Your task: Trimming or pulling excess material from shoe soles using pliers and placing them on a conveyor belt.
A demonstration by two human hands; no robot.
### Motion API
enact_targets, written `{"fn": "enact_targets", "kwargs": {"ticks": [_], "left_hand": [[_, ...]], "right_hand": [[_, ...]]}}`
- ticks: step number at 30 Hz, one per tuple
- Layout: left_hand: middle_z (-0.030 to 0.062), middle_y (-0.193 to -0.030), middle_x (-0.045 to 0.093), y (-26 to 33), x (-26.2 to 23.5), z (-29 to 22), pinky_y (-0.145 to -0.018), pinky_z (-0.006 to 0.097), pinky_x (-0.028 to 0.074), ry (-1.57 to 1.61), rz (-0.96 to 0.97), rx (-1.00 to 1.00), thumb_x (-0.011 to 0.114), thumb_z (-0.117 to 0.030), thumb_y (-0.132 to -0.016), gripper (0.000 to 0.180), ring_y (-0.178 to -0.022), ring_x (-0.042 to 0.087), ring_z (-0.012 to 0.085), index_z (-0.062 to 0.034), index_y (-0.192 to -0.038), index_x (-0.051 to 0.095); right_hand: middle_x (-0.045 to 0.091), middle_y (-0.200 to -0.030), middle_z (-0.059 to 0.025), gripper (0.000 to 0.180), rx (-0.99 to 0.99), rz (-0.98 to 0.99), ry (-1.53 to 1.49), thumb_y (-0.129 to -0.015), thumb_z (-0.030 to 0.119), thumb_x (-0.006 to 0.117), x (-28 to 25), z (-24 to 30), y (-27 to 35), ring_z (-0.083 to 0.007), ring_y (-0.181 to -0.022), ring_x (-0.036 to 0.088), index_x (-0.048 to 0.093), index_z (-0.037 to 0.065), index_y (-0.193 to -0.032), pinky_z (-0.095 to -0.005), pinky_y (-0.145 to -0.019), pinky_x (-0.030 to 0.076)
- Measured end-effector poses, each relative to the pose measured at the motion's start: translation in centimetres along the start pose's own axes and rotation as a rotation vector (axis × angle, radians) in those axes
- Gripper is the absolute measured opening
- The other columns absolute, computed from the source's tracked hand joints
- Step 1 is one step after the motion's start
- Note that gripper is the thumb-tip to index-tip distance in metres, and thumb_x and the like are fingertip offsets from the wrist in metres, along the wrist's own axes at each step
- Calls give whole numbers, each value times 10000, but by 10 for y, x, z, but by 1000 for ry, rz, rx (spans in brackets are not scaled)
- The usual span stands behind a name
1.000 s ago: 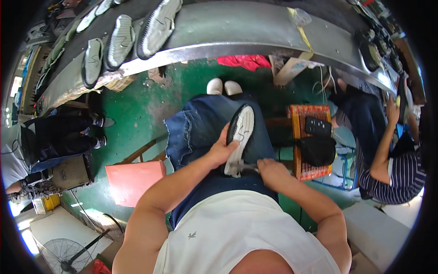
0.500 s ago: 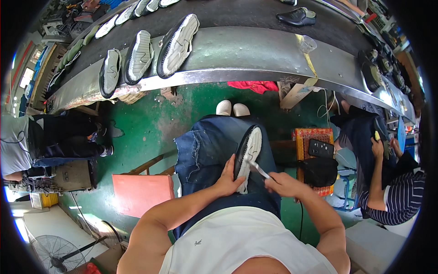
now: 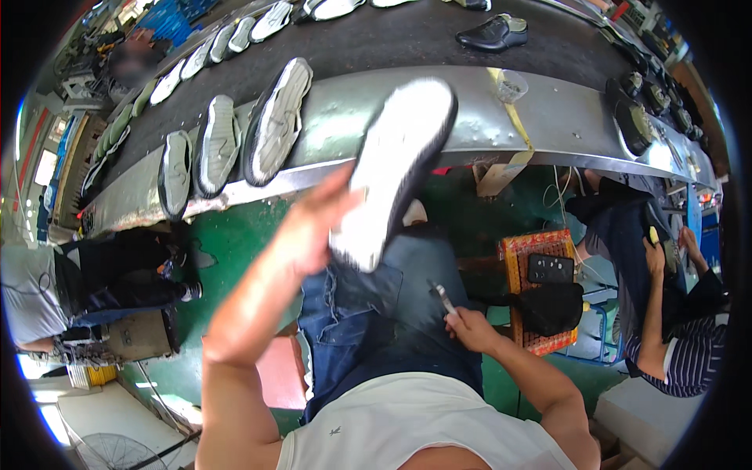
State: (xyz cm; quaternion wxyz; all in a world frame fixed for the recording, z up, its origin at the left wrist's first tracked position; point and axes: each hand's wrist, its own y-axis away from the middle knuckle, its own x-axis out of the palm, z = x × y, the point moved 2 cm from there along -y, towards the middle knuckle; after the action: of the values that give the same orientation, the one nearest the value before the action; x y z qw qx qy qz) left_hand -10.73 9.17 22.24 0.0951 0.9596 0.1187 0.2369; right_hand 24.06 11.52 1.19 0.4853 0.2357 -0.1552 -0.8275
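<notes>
My left hand [image 3: 317,219] is raised in front of the metal-edged bench, closed round the near end of a shoe [image 3: 403,153]. Its pale underside faces up, glaring white, with a black rim; both hand and shoe are smeared by motion. Over my right thigh, my right hand [image 3: 472,329] grips a short metal tool [image 3: 443,299] with a dark tip; its exact kind is not clear. Denim [image 3: 345,337] covers my lap beneath them. Three more shoes lean sole-out along the bench edge at left, the closest being a shoe [image 3: 277,121] with a grey-white underside.
On the dark bench top [image 3: 376,47] lie a row of pale-soled shoes and a black shoe [image 3: 493,34]. A clear cup [image 3: 511,86] sits on the metal edge. To my right are an orange-patterned stand [image 3: 540,244] and a seated co-worker [image 3: 685,352]; a pink seat [image 3: 280,376] is at left.
My left hand has lifted the shoe off my lap, forward and up toward the bench. My right hand has drawn slightly down with the tool, which no longer reaches the shoe. The view has shifted.
</notes>
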Motion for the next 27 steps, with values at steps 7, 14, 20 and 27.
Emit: {"fn": "enact_targets", "kwargs": {"ticks": [7,14,20,27], "left_hand": [[137,-1307,650,-295,3,-144,-925,414,548,-968,-252,229,657,-269,-956,637,-1059,687,270,-55,-1512,432],[109,-1522,487,-369,-26,-91,-1089,540,413,-2618,22,237,505,-241,-940,504,-1436,413,319,-92,-1420,545],[228,-1384,588,-291,-126,-179,-1060,435,474,-2276,-281,-4,690,-348,-866,701,-1262,584,367,-24,-1452,481],[100,-1136,713,-187,-179,-177,-895,398,555,-804,-346,-184,760,-374,-894,653,-1017,689,231,-26,-1399,536]], "right_hand": [[701,-830,-88,383,47,83,18,-1063,322,464,-18,1,-13,-174,-717,690,634,-19,-1030,-324,-684,546],[715,-786,-95,411,160,18,-78,-1052,367,472,-34,-4,-18,-195,-699,696,658,8,-983,-341,-656,543],[702,-835,-86,413,165,76,-175,-1065,353,445,-35,-6,-28,-173,-707,688,638,-12,-1051,-326,-637,544],[695,-826,-87,388,100,83,-33,-1045,360,502,-20,-5,-15,-187,-710,690,644,-1,-1024,-350,-661,542]]}}
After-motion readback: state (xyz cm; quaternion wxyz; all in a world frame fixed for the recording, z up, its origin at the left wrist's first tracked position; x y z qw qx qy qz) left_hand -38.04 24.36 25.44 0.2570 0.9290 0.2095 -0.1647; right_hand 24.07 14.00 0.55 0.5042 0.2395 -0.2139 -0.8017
